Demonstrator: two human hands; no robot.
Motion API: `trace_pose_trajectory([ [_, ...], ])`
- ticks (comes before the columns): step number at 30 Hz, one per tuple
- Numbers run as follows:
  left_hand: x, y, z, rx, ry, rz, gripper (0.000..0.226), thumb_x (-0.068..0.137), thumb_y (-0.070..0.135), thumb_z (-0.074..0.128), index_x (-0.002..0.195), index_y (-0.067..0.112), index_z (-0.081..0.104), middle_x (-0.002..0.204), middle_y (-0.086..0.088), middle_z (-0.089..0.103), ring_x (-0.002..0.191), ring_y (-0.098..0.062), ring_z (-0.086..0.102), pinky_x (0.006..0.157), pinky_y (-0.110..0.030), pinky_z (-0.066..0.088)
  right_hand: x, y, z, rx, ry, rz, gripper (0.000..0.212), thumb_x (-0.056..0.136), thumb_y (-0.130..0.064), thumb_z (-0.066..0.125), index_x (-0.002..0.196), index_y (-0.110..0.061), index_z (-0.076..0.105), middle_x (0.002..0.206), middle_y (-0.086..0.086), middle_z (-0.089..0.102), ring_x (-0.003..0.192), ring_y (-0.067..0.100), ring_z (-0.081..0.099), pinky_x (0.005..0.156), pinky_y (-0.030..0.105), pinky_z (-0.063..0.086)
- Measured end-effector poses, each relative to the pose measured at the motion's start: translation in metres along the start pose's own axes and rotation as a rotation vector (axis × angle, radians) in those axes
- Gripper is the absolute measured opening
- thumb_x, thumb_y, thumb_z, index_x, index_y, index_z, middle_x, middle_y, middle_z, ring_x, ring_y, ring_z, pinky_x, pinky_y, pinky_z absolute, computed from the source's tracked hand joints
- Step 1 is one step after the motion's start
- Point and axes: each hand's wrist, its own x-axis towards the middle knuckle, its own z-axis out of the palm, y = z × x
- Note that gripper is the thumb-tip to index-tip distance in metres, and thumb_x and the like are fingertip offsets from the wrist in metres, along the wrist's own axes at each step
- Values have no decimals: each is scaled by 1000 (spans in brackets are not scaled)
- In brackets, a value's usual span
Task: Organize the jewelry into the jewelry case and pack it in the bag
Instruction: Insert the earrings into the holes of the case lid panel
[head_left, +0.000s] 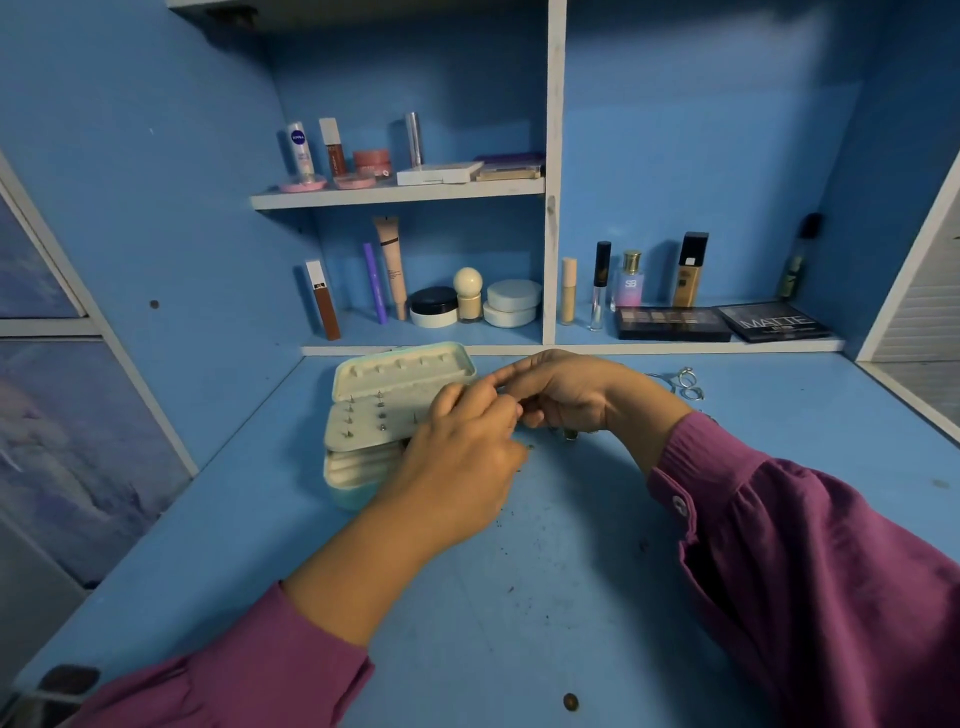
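Both my hands, left (462, 441) and right (558, 395), pinch something tiny beside the open case (363, 415); can't tell what. Seat it squarely; rings (685, 384) wait on worktop (519, 597).

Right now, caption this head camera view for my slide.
Both hands meet beside an open mint-green plastic jewelry case on a blue desk.

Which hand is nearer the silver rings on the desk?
Right. The right hand is just left of the silver rings, its wrist close by them; the left hand is farther left, over the jewelry case.
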Motion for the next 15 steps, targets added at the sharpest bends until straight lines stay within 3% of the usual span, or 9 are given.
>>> trace_pose_trajectory([
  [6,5,13,-3,124,-159,-14,8,62,7,67,63,14,67,84,-6,56,92,-32,56,88,-38,29,-1,-1,1,1,7,6,20,88,9,52,95,-2,67,75,9,58,50,7,53,44,15,39],
  [9,7,18,-6,163,-148,-13,13,65,6,56,62,14,66,79,-5,52,87,-31,55,86,-37,29,-1,-1,1,-2,-1,5,19,88,8,53,98,-1,67,75,8,62,51,7,55,45,15,40],
  [12,10,20,-8,187,-115,-13,39,71,5,29,62,11,66,78,-6,53,85,-32,58,85,-37,29,-1,-1,0,-3,0,3,20,88,8,52,99,0,67,75,7,64,53,8,57,46,15,41],
  [15,12,22,-8,233,-91,-1,35,70,4,34,63,11,67,76,-5,55,82,-30,59,86,-36,29,-1,-1,0,-6,-6,2,21,89,8,51,101,0,66,77,8,64,53,8,56,46,15,41],
])
